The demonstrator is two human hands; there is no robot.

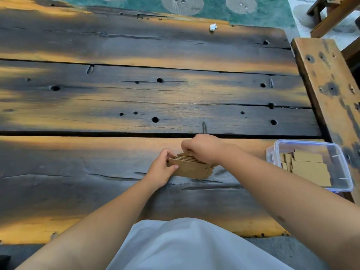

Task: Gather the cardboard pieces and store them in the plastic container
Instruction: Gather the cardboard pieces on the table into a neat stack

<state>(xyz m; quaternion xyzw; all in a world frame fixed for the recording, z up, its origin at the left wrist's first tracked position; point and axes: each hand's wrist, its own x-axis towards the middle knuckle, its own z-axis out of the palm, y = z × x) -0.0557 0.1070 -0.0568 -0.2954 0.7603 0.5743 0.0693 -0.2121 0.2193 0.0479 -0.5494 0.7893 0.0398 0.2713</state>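
Both hands [202,151] grip stacked cardboard [191,169] — count unclear.

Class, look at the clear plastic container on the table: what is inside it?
Inside the plastic container lie several flat cardboard pieces, overlapping, with no lid on. What lies under those pieces, and their exact number, cannot be seen, because the upper ones cover the rest.

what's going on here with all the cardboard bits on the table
A person is gathering cardboard pieces on a dark wooden table. Both hands hold a stack of cardboard pieces standing on edge: the left hand grips its left end, the right hand presses on top. To the right, an open plastic container already holds several flat pieces. The stack is not in it yet.
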